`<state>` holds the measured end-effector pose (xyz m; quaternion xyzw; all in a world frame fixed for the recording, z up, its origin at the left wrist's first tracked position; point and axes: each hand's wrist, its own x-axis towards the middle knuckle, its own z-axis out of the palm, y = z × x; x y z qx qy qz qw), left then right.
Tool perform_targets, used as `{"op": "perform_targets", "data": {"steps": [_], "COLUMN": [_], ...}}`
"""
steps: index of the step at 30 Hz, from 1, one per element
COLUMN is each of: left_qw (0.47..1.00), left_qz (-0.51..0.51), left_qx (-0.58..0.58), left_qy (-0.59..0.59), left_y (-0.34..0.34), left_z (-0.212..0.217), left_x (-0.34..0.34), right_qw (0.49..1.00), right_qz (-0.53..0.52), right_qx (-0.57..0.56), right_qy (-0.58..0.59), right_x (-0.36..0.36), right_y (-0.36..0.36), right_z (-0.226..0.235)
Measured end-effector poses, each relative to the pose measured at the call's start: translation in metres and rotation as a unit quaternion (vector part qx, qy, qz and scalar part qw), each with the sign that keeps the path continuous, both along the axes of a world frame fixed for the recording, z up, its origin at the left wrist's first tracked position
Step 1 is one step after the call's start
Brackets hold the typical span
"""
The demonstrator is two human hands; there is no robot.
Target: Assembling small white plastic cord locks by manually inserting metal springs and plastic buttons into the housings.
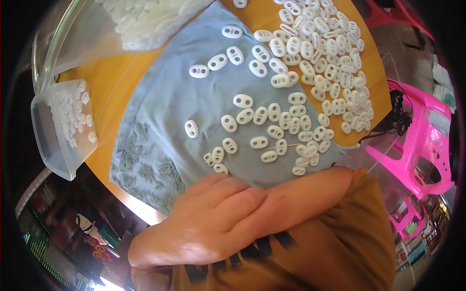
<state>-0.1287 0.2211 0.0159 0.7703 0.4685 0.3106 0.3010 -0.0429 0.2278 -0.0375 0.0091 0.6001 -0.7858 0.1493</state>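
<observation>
My left hand (194,225) and my right hand (264,211) come together close to my body, below the near edge of a grey-blue cloth (184,102). They overlap, and the fingers are bent, blurred and partly hidden. Whether they hold anything cannot be made out. Beyond them, several white oval plastic pieces with two holes (228,123) lie scattered on the cloth. The nearest, a white two-hole piece (221,168), lies just past my knuckles. A thin tan stick (293,145) lies among the pieces. Dark green-grey slivers (162,174) are spread over the cloth's left corner.
A heap of white pieces (335,63) covers the right of the wooden table (114,77). At the left stands a small clear box (63,150) with white pieces; a larger clear container (92,29) is behind it. A pink plastic stool (417,150) stands off to the right beside black cables (400,114).
</observation>
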Motion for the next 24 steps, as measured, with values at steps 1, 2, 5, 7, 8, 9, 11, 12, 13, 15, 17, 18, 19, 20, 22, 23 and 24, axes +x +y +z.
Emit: {"op": "perform_targets", "data": {"steps": [1, 2, 5, 7, 8, 9, 11, 12, 13, 15, 17, 18, 19, 20, 22, 23, 24], "left_qw": [1.000, 0.998, 0.994, 0.994, 0.992, 0.989, 0.987, 0.985, 0.985, 0.985, 0.984, 0.983, 0.983, 0.984, 0.981, 0.981, 0.977], "left_qz": [-0.002, -0.044, -0.077, -0.069, -0.059, -0.048, -0.053, -0.056, -0.056, -0.071, -0.084, -0.101, -0.098, -0.086, -0.076, -0.077, -0.075], "left_qx": [0.002, -0.016, -0.051, -0.071, -0.105, -0.139, -0.138, -0.139, -0.137, -0.047, -0.022, 0.004, 0.005, 0.036, 0.073, 0.074, 0.077], "left_qy": [0.000, 0.036, 0.060, 0.049, 0.037, 0.025, 0.055, 0.087, 0.087, 0.152, 0.153, 0.152, 0.155, 0.153, 0.163, 0.164, 0.183], "left_y": [0.004, 0.008, 0.013, 0.015, 0.015, 0.015, 0.014, 0.013, 0.013, 0.015, 0.022, 0.028, 0.032, 0.036, 0.046, 0.048, 0.048], "left_z": [0.000, 0.000, -0.007, -0.010, -0.011, -0.012, -0.008, -0.007, -0.008, -0.011, -0.008, -0.008, -0.010, -0.016, -0.024, -0.028, -0.033], "left_x": [0.002, 0.004, 0.010, 0.010, 0.010, 0.009, 0.005, 0.003, 0.000, -0.003, 0.002, 0.007, 0.014, 0.023, 0.033, 0.033, 0.033], "right_qw": [1.000, 1.000, 0.999, 0.999, 0.998, 0.998, 0.997, 0.996, 0.996, 0.995, 0.994, 0.993, 0.993, 0.992, 0.990, 0.989, 0.988], "right_qz": [-0.008, -0.015, -0.033, -0.043, -0.049, -0.055, -0.068, -0.075, -0.081, -0.094, -0.098, -0.100, -0.103, -0.107, -0.117, -0.123, -0.128], "right_qx": [0.001, 0.001, 0.000, -0.004, -0.006, -0.009, -0.011, -0.011, -0.011, -0.010, -0.012, -0.012, -0.013, -0.012, -0.012, -0.012, -0.014], "right_qy": [0.003, 0.006, 0.014, 0.022, 0.027, 0.032, 0.035, 0.036, 0.039, 0.043, 0.054, 0.058, 0.064, 0.068, 0.076, 0.080, 0.085], "right_x": [0.001, 0.001, 0.000, 0.000, 0.001, 0.002, 0.002, 0.002, 0.002, 0.003, 0.002, 0.002, 0.002, 0.002, 0.003, 0.003, 0.003], "right_y": [0.000, 0.000, -0.004, -0.006, -0.007, -0.009, -0.010, -0.011, -0.013, -0.015, -0.018, -0.020, -0.022, -0.023, -0.026, -0.026, -0.028], "right_z": [0.000, -0.001, -0.002, -0.004, -0.006, -0.008, -0.011, -0.012, -0.013, -0.016, -0.016, -0.017, -0.015, -0.014, -0.014, -0.014, -0.014]}}
